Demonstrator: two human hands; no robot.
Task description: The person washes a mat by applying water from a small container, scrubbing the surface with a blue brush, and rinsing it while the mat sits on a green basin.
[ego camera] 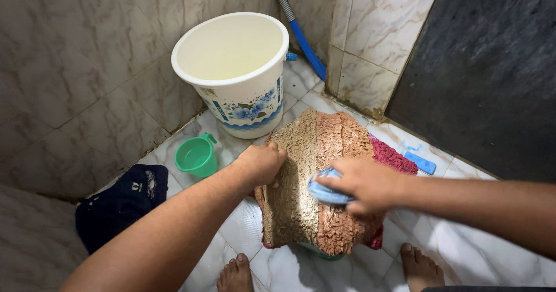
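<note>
Now right hand (366,183) presses blue brush (325,192) on shaggy mat (315,153).

Both arms reach forward and inward. The left hand (262,163) presses down, fingers curled; the right hand (364,183) is clenched, knuckles up.

The shaggy mat (315,176) runs in tan, salmon and deep pink-red bands; the brush (325,191) on it is pale blue. The bucket (237,72) is cream with a blue flower print and blue stripes. The mug (197,155) is green, the crumpled cloth (119,202) dark navy, the hose (304,40) blue, the floor (463,251) white marble-veined tile
</note>
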